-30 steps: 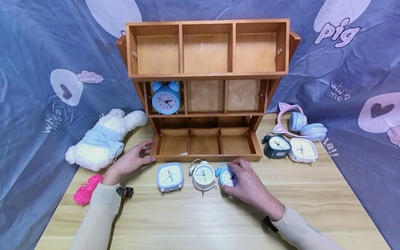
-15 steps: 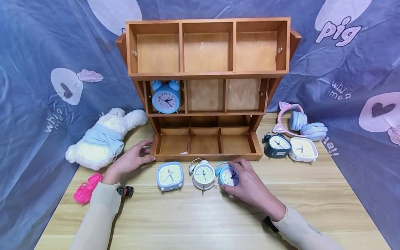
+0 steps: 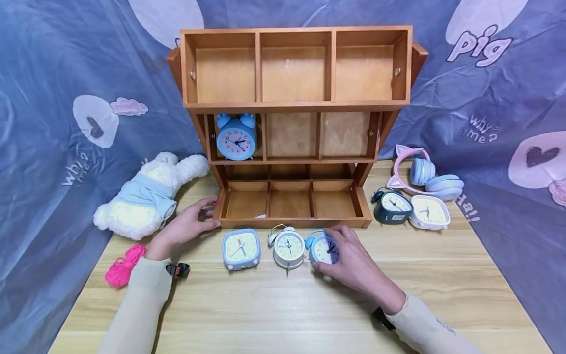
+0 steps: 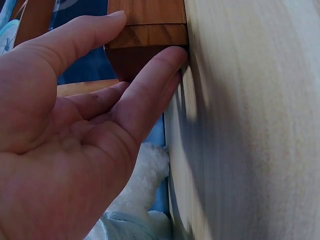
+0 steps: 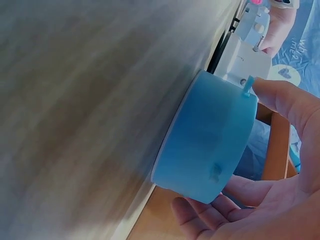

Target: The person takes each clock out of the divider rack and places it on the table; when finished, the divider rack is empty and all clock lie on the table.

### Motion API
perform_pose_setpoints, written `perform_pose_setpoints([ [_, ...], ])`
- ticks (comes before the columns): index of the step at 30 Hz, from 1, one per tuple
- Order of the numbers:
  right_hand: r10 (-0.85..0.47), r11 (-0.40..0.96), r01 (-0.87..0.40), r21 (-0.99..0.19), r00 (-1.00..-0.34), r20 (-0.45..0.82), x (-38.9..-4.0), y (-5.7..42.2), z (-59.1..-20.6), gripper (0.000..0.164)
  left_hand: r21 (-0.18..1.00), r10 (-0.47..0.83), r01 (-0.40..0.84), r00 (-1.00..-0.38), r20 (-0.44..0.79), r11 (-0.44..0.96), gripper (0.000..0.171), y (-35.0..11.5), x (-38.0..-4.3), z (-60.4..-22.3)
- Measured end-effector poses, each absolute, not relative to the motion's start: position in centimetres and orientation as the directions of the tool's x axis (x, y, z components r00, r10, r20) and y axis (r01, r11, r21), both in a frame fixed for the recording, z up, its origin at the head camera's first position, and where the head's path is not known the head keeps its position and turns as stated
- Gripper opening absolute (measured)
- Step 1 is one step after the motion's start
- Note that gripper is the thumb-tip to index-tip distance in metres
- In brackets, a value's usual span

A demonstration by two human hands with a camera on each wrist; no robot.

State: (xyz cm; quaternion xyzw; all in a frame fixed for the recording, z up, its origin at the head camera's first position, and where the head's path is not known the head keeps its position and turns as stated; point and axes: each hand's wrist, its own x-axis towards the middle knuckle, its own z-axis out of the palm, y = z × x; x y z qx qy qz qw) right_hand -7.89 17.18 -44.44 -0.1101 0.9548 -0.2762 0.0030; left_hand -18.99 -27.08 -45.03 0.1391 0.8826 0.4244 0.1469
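Observation:
In the head view my right hand (image 3: 355, 258) grips a small round light-blue alarm clock (image 3: 319, 250) at the front of the shelf. The right wrist view shows the thumb at one side of the clock's blue casing (image 5: 205, 135) and the fingers at the other, with its flat side close to the tabletop. My left hand (image 3: 182, 230) touches the lower left corner of a brown wooden shelf (image 3: 294, 223). Its thumb and fingers lie fairly straight against the wooden corner (image 4: 150, 35) in the left wrist view. A white twin-bell alarm clock (image 3: 288, 248) lies beside the gripped one.
A square blue-framed clock (image 3: 240, 249) lies further left. Another blue twin-bell clock (image 3: 236, 140) stands in the shelf's middle row, left compartment. At right are a dark green clock (image 3: 392, 207), a white clock (image 3: 429, 212) and headphones (image 3: 443, 187). A plush toy (image 3: 141, 199) and pink yarn (image 3: 125, 266) lie left.
Both hands stay in place, with the right one still gripping the light-blue alarm clock. The head view has shifted very slightly.

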Motion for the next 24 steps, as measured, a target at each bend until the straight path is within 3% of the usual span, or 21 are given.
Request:
perform_pose_setpoints([
  [10, -0.236, 0.809, -0.270, -0.522, -0.963, 0.132, -8.6, 16.9, -43.5, 0.091, 0.781, 0.366, 0.118, -0.919, -0.149, 0.614, 0.081, -27.2, -19.0, -45.1],
  [24, -0.252, 0.766, -0.276, -0.581, -0.960, 0.124, -10.7, 13.5, -41.3, 0.093, 0.809, 0.373, 0.111, -0.917, -0.140, 0.577, 0.081, -27.0, -18.7, -44.8],
])
